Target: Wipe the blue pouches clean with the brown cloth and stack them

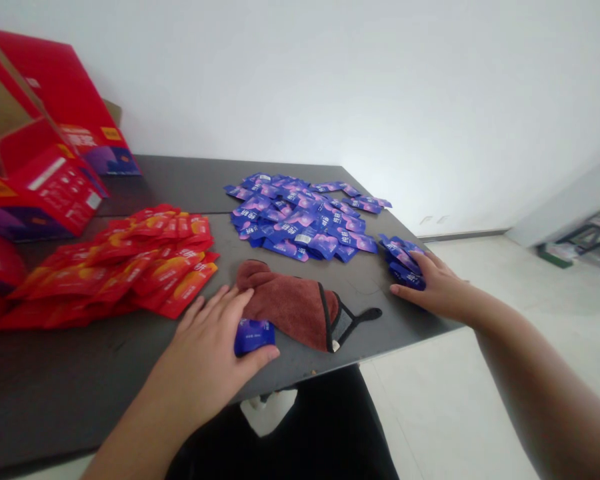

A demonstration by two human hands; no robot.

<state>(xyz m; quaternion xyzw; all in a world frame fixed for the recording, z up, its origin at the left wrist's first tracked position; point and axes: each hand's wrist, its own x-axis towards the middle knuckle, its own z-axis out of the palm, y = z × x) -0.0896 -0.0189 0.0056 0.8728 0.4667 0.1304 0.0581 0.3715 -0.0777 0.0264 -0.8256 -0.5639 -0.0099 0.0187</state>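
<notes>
Had a dark grey worktop (320,280) filling the left and middle of the frame, right up against a plain white wall (290,80), with a seam running across the surface. Got pale, shiny floor (435,400) down the right side, plus a dark strip along the wall base and a blurry dark rack (593,233) at the right edge.

Spotted red boxes stacked up in the upper left: an open box (45,173) in front, flaps up and bare brown cardboard inside, and a taller red box (75,93) behind, against the wall. Couldn't make out any contents in either, tbh.

Saw a big heap of red packets (125,267) just below the boxes, fanned out and overlapping. Saw a loose spread of purple-blue packets (300,217) at the centre too, all lying on the worktop. Found a brown cloth (290,303) between that spread and the near edge, dark-trimmed, with a black loop pointing right.

Had the left hand (213,337) cupped over a blue packet (254,335), fingertips against the cloth. Had the right hand (437,287) around a small pile of blue packets (403,260) at the worktop's right edge. Couldn't tell for either grip if clenched or just resting.
</notes>
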